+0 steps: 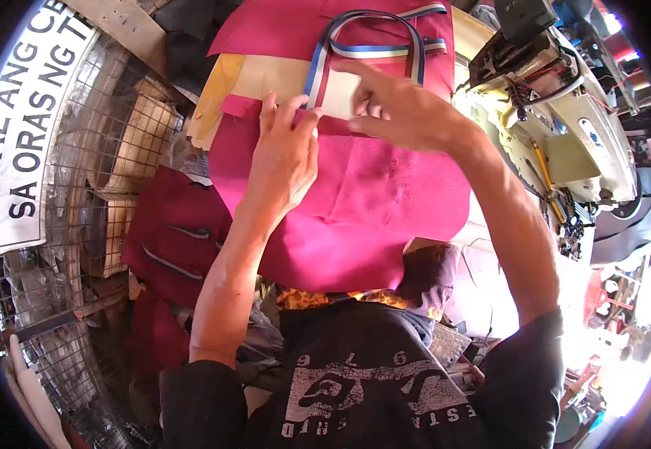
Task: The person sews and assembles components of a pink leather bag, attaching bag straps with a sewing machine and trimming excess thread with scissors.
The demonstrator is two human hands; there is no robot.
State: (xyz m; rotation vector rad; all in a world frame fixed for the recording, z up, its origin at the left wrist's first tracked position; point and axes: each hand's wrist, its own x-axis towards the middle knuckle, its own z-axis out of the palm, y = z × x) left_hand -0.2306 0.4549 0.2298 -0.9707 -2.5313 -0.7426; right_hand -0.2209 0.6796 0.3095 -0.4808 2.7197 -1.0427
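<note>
A large piece of magenta fabric lies in front of me, with its upper edge turned over in a narrow fold. My left hand rests on that fold, its fingers apart and bent downward against the cloth. Just above the right part of the fold is my right hand, forefinger stretched to the left and thumb apart, with nothing visible in it. A striped strap in blue, white and red loops across the far side and passes near both hands' fingertips. Behind it lies another magenta piece.
A sewing machine stands at the right, with a yellow pencil-like stick beside it. Pale board shows between the fabric pieces. More dark red fabric hangs at the left, near a wire mesh and a lettered sign.
</note>
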